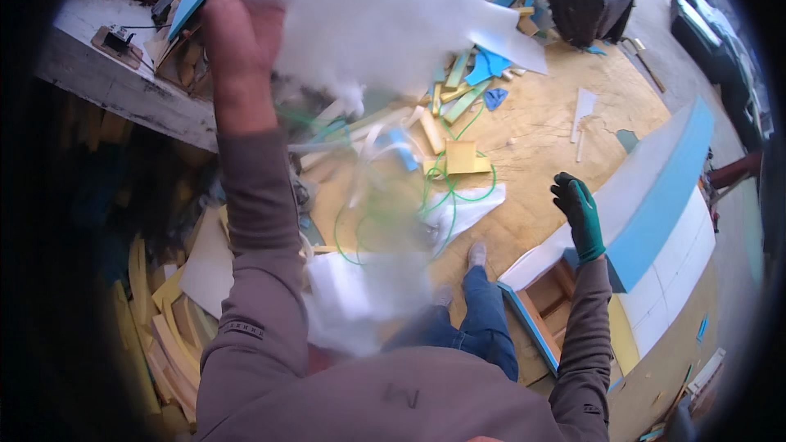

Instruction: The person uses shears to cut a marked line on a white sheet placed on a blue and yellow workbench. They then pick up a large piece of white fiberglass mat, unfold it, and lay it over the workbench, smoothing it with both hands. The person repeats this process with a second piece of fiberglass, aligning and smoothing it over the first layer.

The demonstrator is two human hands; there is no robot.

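Observation:
My bare left hand (pixel 243 33) is raised at the top left, gripping the edge of a big fluffy mass of white fibre wadding (pixel 385 12). Its fingertips run out of the picture at the top. A blurred, thin wisp of the wadding hangs down in front of my body. On the right, my right hand (pixel 579 214) wears a green and black glove. Its fingers are slightly bent and hold nothing. Beside it stands a long foam piece (pixel 655 196) with a blue side and a white face, above an open wooden frame (pixel 547 304).
Foam offcuts (pixel 454 160) and a green cord (pixel 427 196) lie across the wooden board (pixel 540 131) at my feet. More curved offcuts (pixel 168 336) are piled at left, below a pale ledge (pixel 123 98). A black bag-like object (pixel 585 4) stands at the far right.

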